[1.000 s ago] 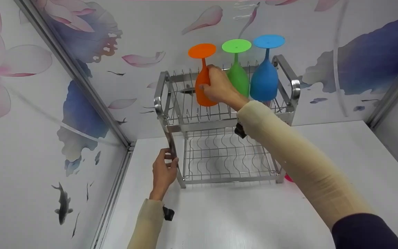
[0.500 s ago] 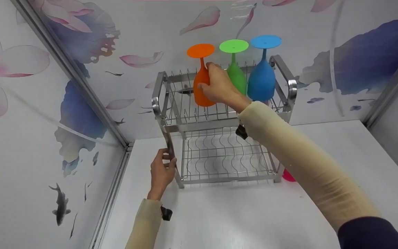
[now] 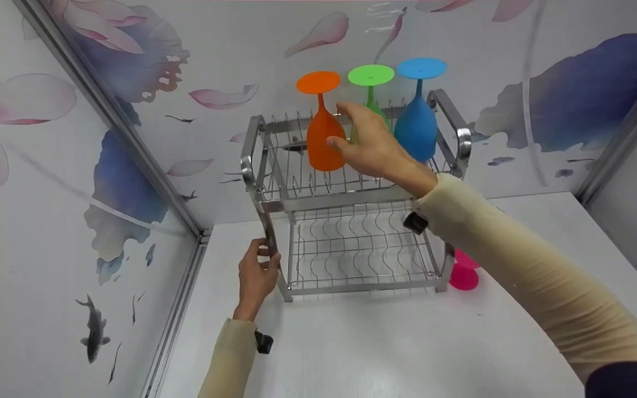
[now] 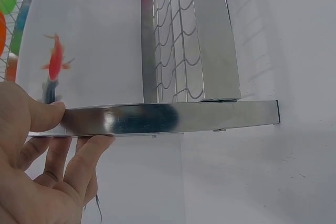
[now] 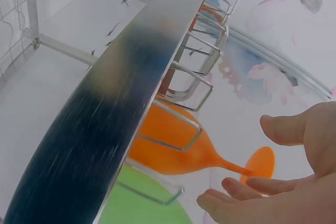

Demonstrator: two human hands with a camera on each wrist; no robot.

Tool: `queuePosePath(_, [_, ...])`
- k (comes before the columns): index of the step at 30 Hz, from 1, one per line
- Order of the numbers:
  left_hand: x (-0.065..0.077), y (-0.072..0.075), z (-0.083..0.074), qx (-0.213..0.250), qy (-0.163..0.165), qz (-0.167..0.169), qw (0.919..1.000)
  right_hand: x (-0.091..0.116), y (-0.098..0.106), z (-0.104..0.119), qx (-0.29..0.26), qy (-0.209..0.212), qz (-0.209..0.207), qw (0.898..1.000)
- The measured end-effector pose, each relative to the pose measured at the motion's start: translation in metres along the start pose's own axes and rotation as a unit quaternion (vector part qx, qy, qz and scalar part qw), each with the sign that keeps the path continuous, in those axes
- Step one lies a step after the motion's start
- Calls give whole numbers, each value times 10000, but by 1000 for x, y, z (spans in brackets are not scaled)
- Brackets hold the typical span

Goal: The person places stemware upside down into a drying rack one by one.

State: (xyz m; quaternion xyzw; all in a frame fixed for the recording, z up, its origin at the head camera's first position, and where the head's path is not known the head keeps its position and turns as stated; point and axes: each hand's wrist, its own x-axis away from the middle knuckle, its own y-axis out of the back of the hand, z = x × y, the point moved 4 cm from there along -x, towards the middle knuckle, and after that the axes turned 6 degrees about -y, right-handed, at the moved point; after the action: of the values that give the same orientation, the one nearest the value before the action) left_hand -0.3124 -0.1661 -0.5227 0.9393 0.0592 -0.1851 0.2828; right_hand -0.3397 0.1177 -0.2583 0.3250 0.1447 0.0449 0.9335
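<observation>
An orange goblet (image 3: 325, 141) stands upside down on the top tier of a metal dish rack (image 3: 329, 200), its round foot upward. My right hand (image 3: 376, 146) is just to its right, thumb and fingers spread apart around nothing. In the right wrist view the fingers (image 5: 252, 187) are away from the orange bowl. Behind that hand is an inverted green goblet (image 3: 371, 76), mostly hidden, and to its right an inverted blue goblet (image 3: 417, 130). My left hand (image 3: 257, 279) pinches the rack's left front leg (image 4: 131, 119) between thumb and fingers.
The rack's lower wire tier (image 3: 351, 249) holds nothing visible. Pink-red goblet parts (image 3: 464, 277) show on the white table (image 3: 351, 342) at the rack's right, partly behind the right sleeve. Patterned walls (image 3: 130, 265) stand at the left and back.
My right hand has let go of the orange goblet and drawn slightly right, away from it. The goblet stays on the rack. My left hand keeps its hold on the leg.
</observation>
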Motion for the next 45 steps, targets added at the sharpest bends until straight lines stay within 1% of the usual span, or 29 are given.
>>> queuePosePath(7, [-2,2,0,65,40,-70,9999,27,29,-8,-383,509,-217,9977])
queuePosePath(12, [-1,0,1,104,88,-12,9999,47,52,-24,-429,602,-391,9965])
queuePosePath(20, [2,3,6,139,255,-11,9996,71,78,-49,-265,435,-540,9972])
queuePosePath(23, [0,3,5,118,228,-15,9997,81,89,-58,-243,383,-629,9970])
queuePosePath(27, [-1,1,3,87,121,-17,9999,97,105,-71,-331,243,-801,9959])
queuePosePath(30, [-1,0,2,113,100,-5,9999,109,114,-83,-410,179,-931,9946])
queuePosePath(34, [-1,0,3,150,165,-5,9998,123,119,-99,-379,212,-1031,9937])
queuePosePath(37, [-1,-1,4,163,209,23,9996,133,121,-113,-219,184,-1109,9934])
queuePosePath(42, [-1,-1,5,193,250,11,9995,145,121,-141,116,-145,-1129,9934])
queuePosePath(45, [-1,-1,5,234,254,-6,9994,152,120,-158,210,-400,-1109,9928])
